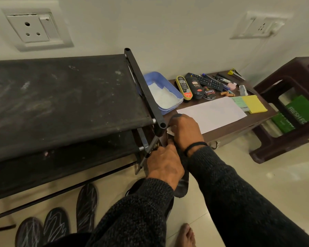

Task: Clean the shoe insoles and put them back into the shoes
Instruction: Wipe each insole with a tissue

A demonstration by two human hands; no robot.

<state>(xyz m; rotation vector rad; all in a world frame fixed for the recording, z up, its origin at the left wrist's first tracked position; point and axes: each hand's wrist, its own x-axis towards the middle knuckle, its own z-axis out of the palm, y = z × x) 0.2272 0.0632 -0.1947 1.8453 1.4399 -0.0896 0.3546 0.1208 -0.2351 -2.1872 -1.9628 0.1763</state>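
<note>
A dark insole (182, 186) stands nearly upright between my two hands, beside the corner of a black shoe rack (61, 104). My left hand (165, 164) grips its lower middle. My right hand (183, 131) holds a small white wipe (170, 130) against the insole's upper end, whose tip shows above my fingers. Three more dark insoles with white zigzag lines lie on the floor at the lower left: one (86, 207), a second (56, 225), and a third (29, 232). No shoes are visible.
A low brown table (239, 125) on the right carries a blue tray (161, 90) with white wipes, polish bottles (189, 88), a remote, pens, white paper (212, 113) and yellow notes. A dark plastic stool (289, 111) stands further right. My bare foot (185, 236) rests on the tiled floor.
</note>
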